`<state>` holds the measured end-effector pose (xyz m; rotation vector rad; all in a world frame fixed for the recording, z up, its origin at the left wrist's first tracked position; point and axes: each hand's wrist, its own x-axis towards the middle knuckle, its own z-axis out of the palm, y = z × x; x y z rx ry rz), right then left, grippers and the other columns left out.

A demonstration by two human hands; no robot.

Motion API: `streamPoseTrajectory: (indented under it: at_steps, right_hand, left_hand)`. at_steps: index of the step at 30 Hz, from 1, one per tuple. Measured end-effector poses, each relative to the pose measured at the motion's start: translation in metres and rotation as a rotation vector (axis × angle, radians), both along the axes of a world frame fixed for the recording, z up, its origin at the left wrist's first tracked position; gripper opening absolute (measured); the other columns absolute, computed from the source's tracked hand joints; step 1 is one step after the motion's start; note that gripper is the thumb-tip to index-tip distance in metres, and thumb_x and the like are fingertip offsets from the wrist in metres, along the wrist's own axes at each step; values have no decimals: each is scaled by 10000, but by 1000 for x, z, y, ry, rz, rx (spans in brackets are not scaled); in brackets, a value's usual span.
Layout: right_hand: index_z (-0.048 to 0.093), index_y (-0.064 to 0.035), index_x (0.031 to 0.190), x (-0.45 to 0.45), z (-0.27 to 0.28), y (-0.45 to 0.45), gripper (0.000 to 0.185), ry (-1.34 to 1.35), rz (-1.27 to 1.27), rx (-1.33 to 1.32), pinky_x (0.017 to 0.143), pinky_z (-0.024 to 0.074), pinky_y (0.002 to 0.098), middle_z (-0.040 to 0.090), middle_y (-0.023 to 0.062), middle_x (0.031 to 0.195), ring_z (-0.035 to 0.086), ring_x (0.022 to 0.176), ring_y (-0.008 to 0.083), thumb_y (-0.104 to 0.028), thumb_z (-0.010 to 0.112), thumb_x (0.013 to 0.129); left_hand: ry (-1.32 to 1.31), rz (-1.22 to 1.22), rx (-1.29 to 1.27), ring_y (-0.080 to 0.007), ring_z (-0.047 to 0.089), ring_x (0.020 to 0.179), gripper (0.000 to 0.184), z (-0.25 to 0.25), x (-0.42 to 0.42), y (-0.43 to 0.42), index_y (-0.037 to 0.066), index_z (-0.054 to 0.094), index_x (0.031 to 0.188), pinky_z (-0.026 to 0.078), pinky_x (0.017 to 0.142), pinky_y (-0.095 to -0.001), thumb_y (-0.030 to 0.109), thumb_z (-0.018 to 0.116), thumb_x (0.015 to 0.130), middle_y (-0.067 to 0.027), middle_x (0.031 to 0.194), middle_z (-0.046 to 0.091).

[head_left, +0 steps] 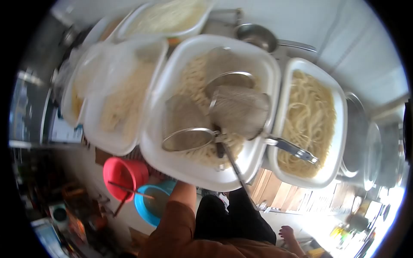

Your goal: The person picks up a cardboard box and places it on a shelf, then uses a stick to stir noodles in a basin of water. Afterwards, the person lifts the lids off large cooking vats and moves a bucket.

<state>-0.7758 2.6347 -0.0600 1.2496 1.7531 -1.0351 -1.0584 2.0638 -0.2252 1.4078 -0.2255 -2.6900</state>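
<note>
My left forearm (184, 193) reaches up to the front edge of a large white tub (202, 178); the tub hides the hand and its fingers, so its grip cannot be seen. Inside the tub, pale noodles (195, 75) lie under mesh strainers: one at the left (185, 118), another in the middle (241, 109), and one behind (223, 62). A black-and-metal handle (294, 150) sticks out over the right rim, and a long thin handle (238, 172) crosses the front rim. Low at the right, my right hand (287, 232) hangs away from the tubs, fingers loosely apart, with nothing visible in it.
A white tub of thick noodles (307, 120) stands to the right. On the left is a noodle tub (124, 103) partly under a clear plastic bag (105, 66). Behind are another tub (172, 17) and a metal saucepan (258, 38). Below sit red (124, 178) and blue buckets (150, 204) with sticks.
</note>
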Motion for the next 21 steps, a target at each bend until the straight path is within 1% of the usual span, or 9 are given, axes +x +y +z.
streamPoseTrajectory:
  at_steps: [1, 3, 5, 8, 11, 13, 16, 19, 21]
  right_hand:
    - [562, -1, 1058, 13, -9, 7, 289, 0, -13, -16, 480, 464, 299, 621, 110, 807, 611, 602, 194, -45, 497, 780]
    - [554, -10, 1079, 38, -18, 20, 291, -28, -244, -157, 502, 480, 308, 625, 111, 817, 615, 613, 204, -58, 491, 799]
    - [519, -7, 1105, 66, -22, 22, 272, 62, -242, -178, 508, 487, 360, 605, 174, 877, 617, 659, 286, -94, 469, 853]
    - [542, 1, 1082, 81, 5, -1, 268, 40, -224, -44, 523, 499, 348, 620, 142, 857, 628, 661, 256, -53, 469, 830]
    - [566, 2, 1058, 106, 39, -17, 275, -10, -302, -36, 511, 493, 320, 634, 117, 829, 631, 638, 225, -40, 470, 805]
    - [583, 1, 1043, 137, 43, -32, 282, -54, -327, -53, 494, 484, 296, 643, 103, 808, 630, 614, 204, -41, 470, 787]
    - [588, -12, 1044, 191, 50, -46, 284, -82, -385, -79, 497, 486, 293, 647, 96, 791, 626, 589, 205, -44, 485, 781]
    - [599, -6, 1020, 230, 66, -59, 269, -42, -368, -72, 525, 494, 309, 649, 106, 785, 628, 610, 202, -60, 512, 772]
    - [613, -3, 985, 251, 53, -57, 248, 132, -133, 94, 570, 500, 322, 649, 112, 775, 628, 631, 195, -89, 541, 764]
  left_hand:
    - [-21, -43, -8, -180, 448, 605, 171, 4, 0, -1, 133, 453, 782, 411, 593, -355, 281, 451, 868, -50, 699, 465]
    - [-59, -139, -41, -173, 424, 568, 190, 12, -2, 0, 138, 428, 742, 397, 578, -350, 285, 453, 861, -41, 654, 438]
    - [-105, -245, -76, -167, 400, 532, 216, 22, -5, 2, 144, 404, 702, 384, 563, -346, 289, 454, 854, -31, 610, 412]
    - [-214, -409, -140, -157, 364, 477, 263, 46, -4, 4, 153, 367, 641, 363, 540, -340, 295, 456, 844, -16, 543, 371]
    - [-334, -507, -203, -147, 328, 423, 315, 77, 15, 8, 162, 330, 581, 343, 517, -334, 301, 458, 833, -2, 475, 331]
    - [-397, -562, -270, -140, 304, 387, 352, 106, 36, 13, 168, 306, 540, 329, 501, -330, 305, 459, 827, 8, 431, 305]
    - [-440, -706, -365, -145, 320, 393, 333, 167, 67, 45, 157, 343, 532, 343, 489, -346, 244, 464, 830, 19, 453, 342]
    - [-531, -849, -423, -151, 317, 389, 343, 196, 94, 71, 154, 327, 531, 348, 501, -364, 238, 495, 818, 19, 450, 335]
    - [-504, -913, -423, -154, 338, 386, 284, 211, 110, 86, 148, 371, 582, 362, 479, -375, 211, 531, 807, 15, 455, 348]
